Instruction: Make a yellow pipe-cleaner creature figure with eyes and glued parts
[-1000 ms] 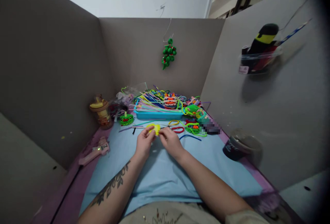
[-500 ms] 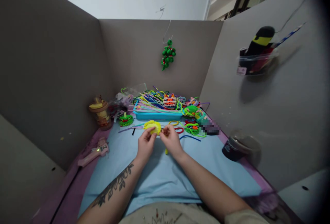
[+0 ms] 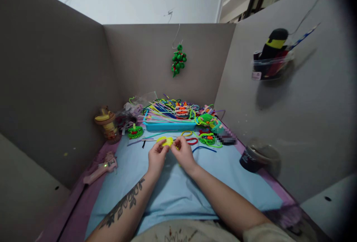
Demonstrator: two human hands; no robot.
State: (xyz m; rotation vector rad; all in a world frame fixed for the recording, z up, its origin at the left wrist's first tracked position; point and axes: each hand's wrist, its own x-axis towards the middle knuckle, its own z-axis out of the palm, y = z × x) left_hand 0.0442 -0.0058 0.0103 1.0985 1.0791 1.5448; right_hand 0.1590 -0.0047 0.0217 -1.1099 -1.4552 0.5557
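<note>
Leftmost, we have a pink glue gun (image 3: 102,169) on the purple surface, probably parked there so its hot tip is handy yet off the blue cloth (image 3: 223,192); its shell looks like smooth plastic. A green figure (image 3: 135,132), plush and rounded, sits just beside the tray's near-left corner. Our left hand (image 3: 157,156) pinches the yellow piece (image 3: 166,142) between thumb and fingers, seemingly steadying it; the piece, fuzzy and tightly ridged, is in front of the blue tray (image 3: 170,126), whose low rim likely keeps the slender chenille stems together. Our right hand (image 3: 182,154) has its thumb and fingertips closed on the piece's right edge, though we cannot tell which strand they grip. Further right lie a soft red loop (image 3: 191,141) and a curved blue stem (image 3: 205,148), then a dark, glossy, round tub (image 3: 252,160) standing aside, perhaps to leave elbow room.
</note>
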